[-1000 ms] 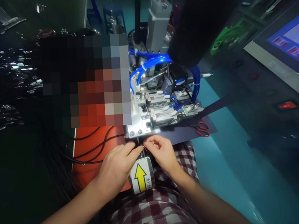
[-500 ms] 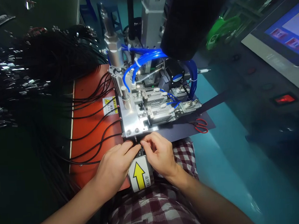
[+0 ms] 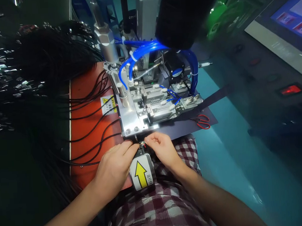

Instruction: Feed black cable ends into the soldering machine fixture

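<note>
My left hand (image 3: pixel 115 163) is closed in a pinch at the front edge of a metal fixture, its fingertips against a small silvery connector (image 3: pixel 142 143) with a bit of red beside it. From the other side my right hand (image 3: pixel 164 149) pinches the same piece between thumb and forefinger. The connector sits over a narrow black track (image 3: pixel 141 151), just above a white guard (image 3: pixel 142 174) bearing a yellow arrow. A black cable (image 3: pixel 90 163) runs in from the left and disappears under my left hand. The fingers hide much of the connector.
Several black cables cross an orange plate (image 3: pixel 86 130) into the fixture's side (image 3: pixel 131 119). Blue air hoses (image 3: pixel 147 49) arch above it. Red-handled scissors (image 3: pixel 203 121) lie on the dark plate to the right. A cable bundle (image 3: pixel 49 61) is far left, a screen (image 3: pixel 293 18) far right.
My right hand's fingers have straightened and drawn slightly up, uncovering the silvery connector between my hands. My left hand stays nearly in place. The whole view has shifted a little.
</note>
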